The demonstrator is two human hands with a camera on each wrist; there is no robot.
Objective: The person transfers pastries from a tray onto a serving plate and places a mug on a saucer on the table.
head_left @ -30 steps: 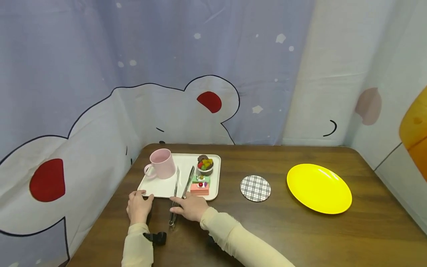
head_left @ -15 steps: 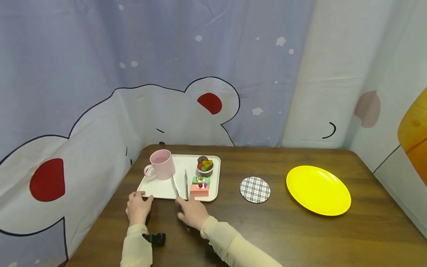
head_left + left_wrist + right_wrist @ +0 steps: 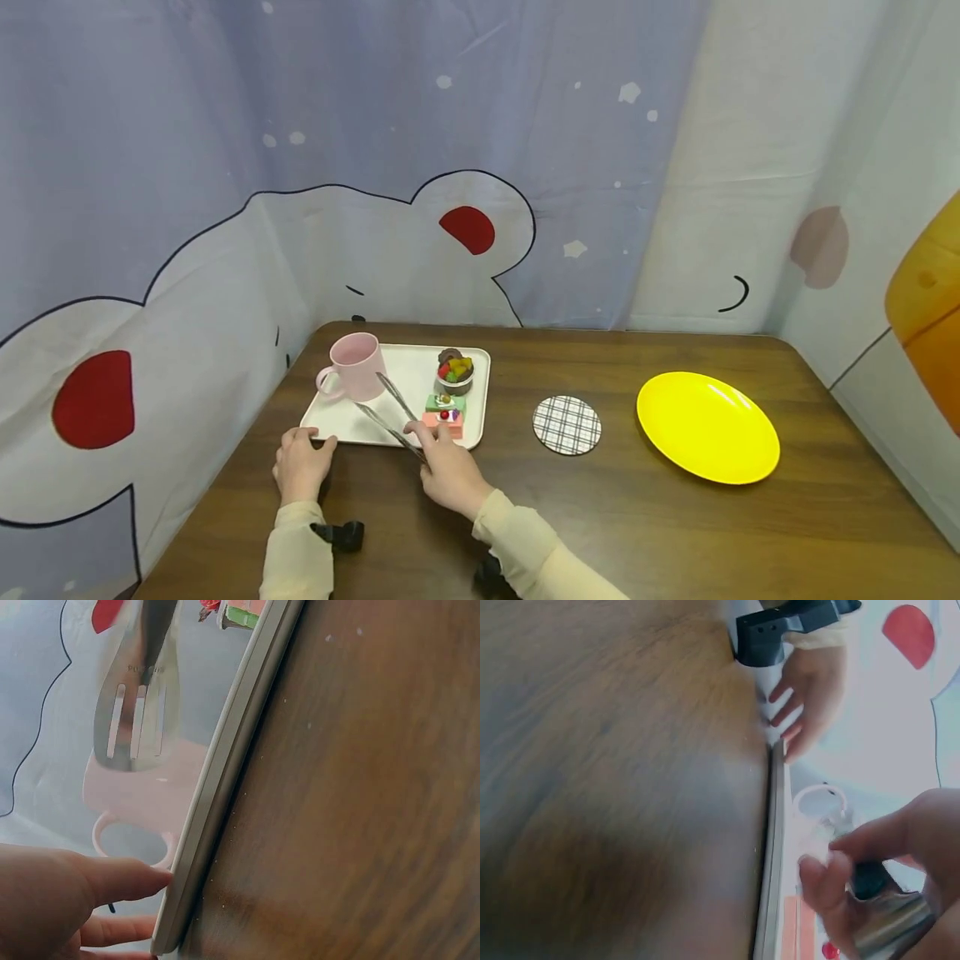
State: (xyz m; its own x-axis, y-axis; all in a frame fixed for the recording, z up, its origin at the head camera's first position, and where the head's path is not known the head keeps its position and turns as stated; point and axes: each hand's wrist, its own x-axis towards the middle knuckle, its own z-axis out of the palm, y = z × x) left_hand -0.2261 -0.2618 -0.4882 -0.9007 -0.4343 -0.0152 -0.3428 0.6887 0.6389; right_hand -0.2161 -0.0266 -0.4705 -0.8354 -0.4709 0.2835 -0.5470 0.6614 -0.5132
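My left hand [image 3: 302, 467] holds the front left corner of a white tray [image 3: 408, 360]. In the left wrist view its thumb lies on the tray's rim. My right hand [image 3: 456, 477] grips metal tongs [image 3: 395, 395] over the tray, their two arms spread apart with nothing between the tips. The tongs' slotted end shows large in the left wrist view, overlapping the pink mug [image 3: 358, 367] there. That mug stands on the tray's left side. A pink cake slice [image 3: 452, 428], a green cake slice [image 3: 434, 403] and a fruit-topped dessert cup [image 3: 455, 380] line the right side.
A round plaid coaster [image 3: 567, 425] lies right of the tray on the wooden table [image 3: 637, 533]. Farther right is a yellow oval plate [image 3: 708, 427]. A printed curtain [image 3: 570, 167] hangs behind the table and along its sides.
The tongs have risen off the tray's front edge, and their tips have swung left towards the mug. My right hand has turned and shifted slightly right. The left hand stays at the tray corner.
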